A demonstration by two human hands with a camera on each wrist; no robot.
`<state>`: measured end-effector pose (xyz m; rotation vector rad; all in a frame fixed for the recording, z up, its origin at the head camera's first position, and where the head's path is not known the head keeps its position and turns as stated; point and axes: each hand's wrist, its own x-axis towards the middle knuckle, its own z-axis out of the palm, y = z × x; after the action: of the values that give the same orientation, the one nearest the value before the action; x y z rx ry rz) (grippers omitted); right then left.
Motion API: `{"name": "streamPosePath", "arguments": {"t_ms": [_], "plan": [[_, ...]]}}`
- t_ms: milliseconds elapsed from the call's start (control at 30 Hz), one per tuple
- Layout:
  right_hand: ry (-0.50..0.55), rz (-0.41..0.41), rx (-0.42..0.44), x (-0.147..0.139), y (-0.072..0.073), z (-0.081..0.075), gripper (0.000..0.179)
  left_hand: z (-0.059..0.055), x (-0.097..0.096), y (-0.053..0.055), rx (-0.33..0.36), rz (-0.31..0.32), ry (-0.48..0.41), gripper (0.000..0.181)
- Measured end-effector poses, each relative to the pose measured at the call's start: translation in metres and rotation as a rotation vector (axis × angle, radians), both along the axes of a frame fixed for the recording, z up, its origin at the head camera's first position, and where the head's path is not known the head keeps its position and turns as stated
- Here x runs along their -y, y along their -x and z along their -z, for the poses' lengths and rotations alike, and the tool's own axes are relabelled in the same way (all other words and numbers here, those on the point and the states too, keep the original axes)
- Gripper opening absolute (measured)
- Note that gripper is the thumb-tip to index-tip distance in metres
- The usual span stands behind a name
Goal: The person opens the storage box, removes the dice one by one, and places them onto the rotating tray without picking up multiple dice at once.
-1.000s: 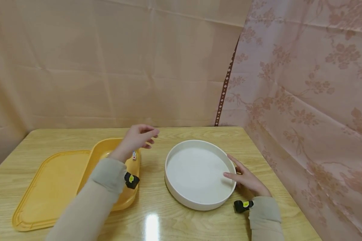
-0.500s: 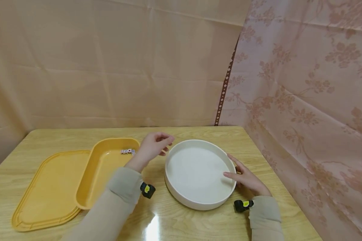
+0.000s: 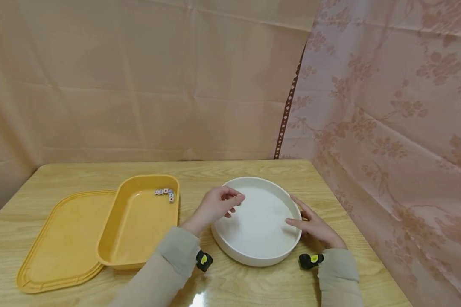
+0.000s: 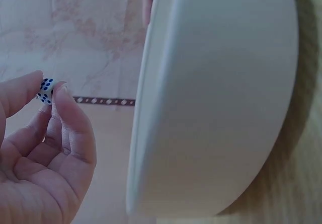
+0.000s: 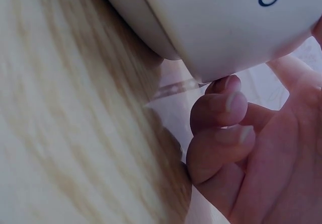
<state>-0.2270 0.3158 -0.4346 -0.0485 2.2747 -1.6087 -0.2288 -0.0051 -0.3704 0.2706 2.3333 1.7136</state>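
Observation:
My left hand (image 3: 214, 207) pinches a white die with blue dots (image 4: 45, 91) between thumb and forefinger, clear in the left wrist view. It hovers above the left part of a white round tray (image 3: 257, 230), apart from its wall. At the tray's right side, my right hand (image 3: 318, 228) grips the rim, thumb over the inside and fingers outside. The right wrist view shows curled fingers against the outer wall, which bears dark lettering. Several dice (image 3: 166, 192) lie by the far right corner inside a yellow rectangular box (image 3: 138, 221).
A yellow lid (image 3: 63, 243) lies flat at the left, its right edge under the box. Everything stands on a wooden table (image 3: 199, 179). A beige curtain (image 3: 157, 85) hangs behind, and a pink floral curtain (image 3: 399, 128) along the right.
My left hand has moved right with the die, from over the yellow box to above the white tray. The dice in the box have come into full view. My right hand stays on the rim.

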Motion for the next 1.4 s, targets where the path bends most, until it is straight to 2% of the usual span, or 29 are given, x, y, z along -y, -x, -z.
{"name": "streamPosePath", "arguments": {"t_ms": [167,333,567,833,967,1200,1400], "plan": [[-0.018,0.010,0.019,-0.002,0.000,-0.001,0.088,0.009,-0.012,-0.004,0.022,0.052,0.001,0.027],[-0.022,-0.039,-0.011,-0.005,-0.001,0.000,0.091,0.017,-0.021,-0.007,0.032,0.087,0.004,0.027],[-0.005,-0.096,-0.034,-0.008,-0.002,0.000,0.095,0.021,-0.029,-0.012,0.039,0.098,0.008,0.026],[-0.014,-0.152,-0.022,-0.014,-0.005,-0.001,0.100,0.033,-0.034,-0.012,0.036,0.126,0.045,0.021],[-0.005,-0.155,-0.011,-0.015,-0.006,-0.002,0.100,0.035,-0.039,-0.014,0.027,0.160,0.055,0.018],[0.010,-0.146,0.008,-0.015,-0.008,-0.003,0.100,0.037,-0.047,-0.018,0.051,0.200,0.049,0.013],[0.028,-0.148,0.022,-0.014,-0.007,-0.003,0.100,0.040,-0.049,-0.020,0.029,0.224,0.059,0.012]]}}
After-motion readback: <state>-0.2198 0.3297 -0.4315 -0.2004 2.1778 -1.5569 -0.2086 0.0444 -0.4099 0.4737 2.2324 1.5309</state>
